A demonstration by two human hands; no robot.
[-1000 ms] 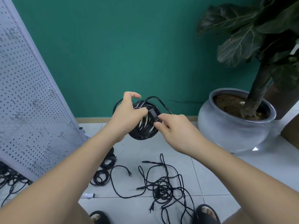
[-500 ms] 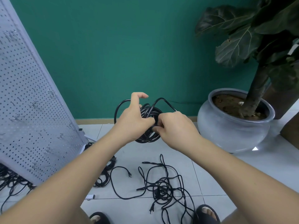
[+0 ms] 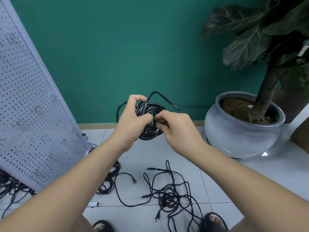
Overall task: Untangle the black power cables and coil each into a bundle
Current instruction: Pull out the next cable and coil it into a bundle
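Note:
I hold a black cable coil (image 3: 146, 109) in the air in front of me. My left hand (image 3: 132, 121) grips the coil's left side, thumb across its middle and fingers curled over the top. My right hand (image 3: 173, 126) pinches the cable's end at the coil's centre; one loop arches above both hands. On the floor below lies a tangle of black power cables (image 3: 168, 195) with a plug (image 3: 157, 218) toward me. A coiled cable bundle (image 3: 108, 181) lies on the floor partly behind my left forearm.
A grey perforated panel (image 3: 28, 118) leans at the left, with more cables (image 3: 10, 188) under it. A big grey plant pot (image 3: 242, 128) stands at the right by the green wall. My sandalled feet (image 3: 214, 221) are at the bottom edge. A small white piece (image 3: 93, 204) lies on the tiles.
My right hand has moved in from the coil's right edge to its centre, taking the cable end with it. My left index finger has curled down over the coil's top.

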